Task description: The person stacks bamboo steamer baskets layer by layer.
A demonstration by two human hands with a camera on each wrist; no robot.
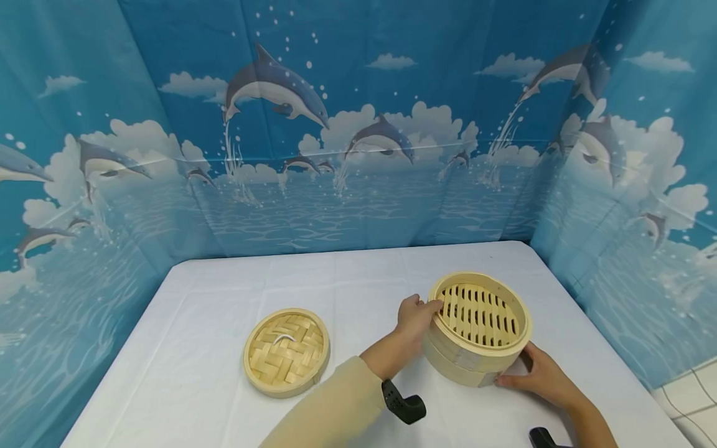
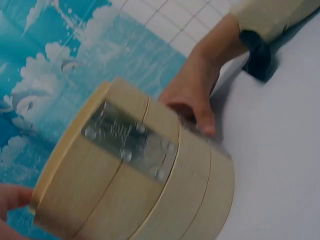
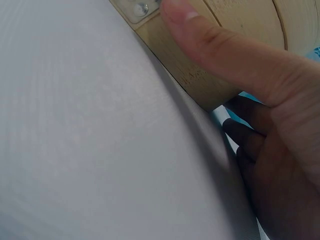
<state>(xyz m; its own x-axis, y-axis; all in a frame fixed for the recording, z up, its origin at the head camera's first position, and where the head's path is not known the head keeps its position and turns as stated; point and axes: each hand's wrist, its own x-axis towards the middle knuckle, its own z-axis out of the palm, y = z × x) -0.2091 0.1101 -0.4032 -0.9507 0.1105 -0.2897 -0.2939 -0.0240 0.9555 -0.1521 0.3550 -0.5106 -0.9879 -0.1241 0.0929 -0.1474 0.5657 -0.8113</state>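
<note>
A stack of bamboo steamer baskets [image 1: 473,311] stands at the right of the table, with slats visible inside the top one. My left hand [image 1: 416,320] grips the upper basket's rim on its left side. Low on the right, my right hand [image 1: 540,376] holds the lower basket; in the right wrist view its thumb [image 3: 215,50] presses the bamboo wall. A shiny metal plate [image 2: 131,140] joins the upper basket's band in the left wrist view. The woven bamboo lid [image 1: 287,351], with a small white loop handle, lies apart on the left.
A white cloth covers the table [image 1: 207,323]. Behind it and along the sides hangs a blue dolphin-print curtain [image 1: 336,211]. White tiles [image 1: 691,398] show at the lower right. Black straps with devices [image 1: 404,404] sit at the wrists.
</note>
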